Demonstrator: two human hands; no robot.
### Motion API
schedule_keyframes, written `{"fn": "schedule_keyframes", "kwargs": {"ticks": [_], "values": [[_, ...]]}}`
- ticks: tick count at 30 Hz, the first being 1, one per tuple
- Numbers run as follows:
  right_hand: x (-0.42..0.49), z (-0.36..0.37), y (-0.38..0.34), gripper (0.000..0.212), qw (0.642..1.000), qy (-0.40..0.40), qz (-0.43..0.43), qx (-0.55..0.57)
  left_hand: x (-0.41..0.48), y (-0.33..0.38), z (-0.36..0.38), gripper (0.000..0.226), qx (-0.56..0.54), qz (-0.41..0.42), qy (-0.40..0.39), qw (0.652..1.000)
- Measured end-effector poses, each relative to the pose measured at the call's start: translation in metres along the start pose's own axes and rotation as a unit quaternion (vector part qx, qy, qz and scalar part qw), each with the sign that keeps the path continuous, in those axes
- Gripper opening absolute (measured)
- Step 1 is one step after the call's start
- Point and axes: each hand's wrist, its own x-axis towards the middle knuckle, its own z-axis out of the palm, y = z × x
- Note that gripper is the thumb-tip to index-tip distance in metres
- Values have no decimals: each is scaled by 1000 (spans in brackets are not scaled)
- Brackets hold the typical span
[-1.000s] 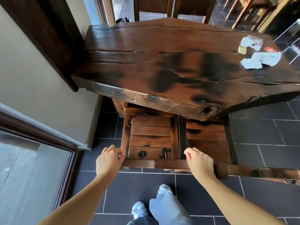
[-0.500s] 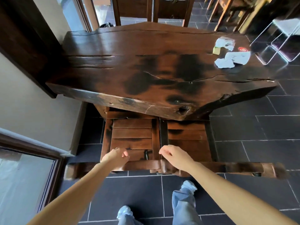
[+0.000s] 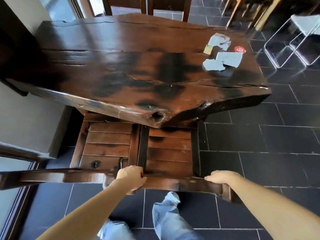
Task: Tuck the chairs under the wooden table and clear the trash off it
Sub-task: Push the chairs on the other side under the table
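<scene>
The dark live-edge wooden table fills the middle of the view. Torn grey paper scraps, a small yellow-green scrap and a red round cap lie on its far right part. Two slatted wooden chairs stand side by side at the near edge, seats partly under the top: the left chair and the right chair. My left hand grips the left end of the right chair's top rail. My right hand curls over the same rail's right end.
A pale wall and a framed glass door close in the left side. More wooden chairs stand behind the table. A clear acrylic stool sits on the dark tiled floor to the right. My legs are below the rail.
Both hands left the left chair's back rail and shifted right onto the right chair's rail. The view also moved right along the table.
</scene>
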Motion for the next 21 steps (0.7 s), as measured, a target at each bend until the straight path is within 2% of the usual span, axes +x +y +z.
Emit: {"fn": "schedule_keyframes", "kwargs": {"ticks": [3, 7, 9, 12, 15, 17, 18, 19, 21], "values": [[-1, -10, 12, 72, 998, -52, -11, 20, -3, 9, 8, 30, 24, -26, 69, 997], [-1, -3, 28, 80, 990, -90, -56, 92, -5, 12, 9, 29, 32, -55, 101, 993], [-6, 1, 29, 75, 991, -76, -64, 86, -5, 13, 10, 29, 47, -64, 104, 991], [-12, 13, 30, 81, 993, -53, -60, 88, -4, 12, 13, 30, 53, -64, 117, 990], [-27, 32, 34, 77, 990, -23, -53, 132, -3, 8, 12, 28, 55, -57, 127, 989], [-42, 47, 35, 65, 983, 51, -46, 168, -3, 8, 15, 27, 52, -46, 134, 989], [-50, 57, 34, 55, 974, 122, -40, 185, -4, 8, 16, 27, 50, -41, 137, 988], [-58, 71, 31, 43, 953, 214, -30, 212, -3, 7, 17, 27, 51, -37, 142, 988], [-73, 109, 24, 28, 873, 403, -26, 272, 0, 2, 17, 27, 54, -30, 147, 987]]}}
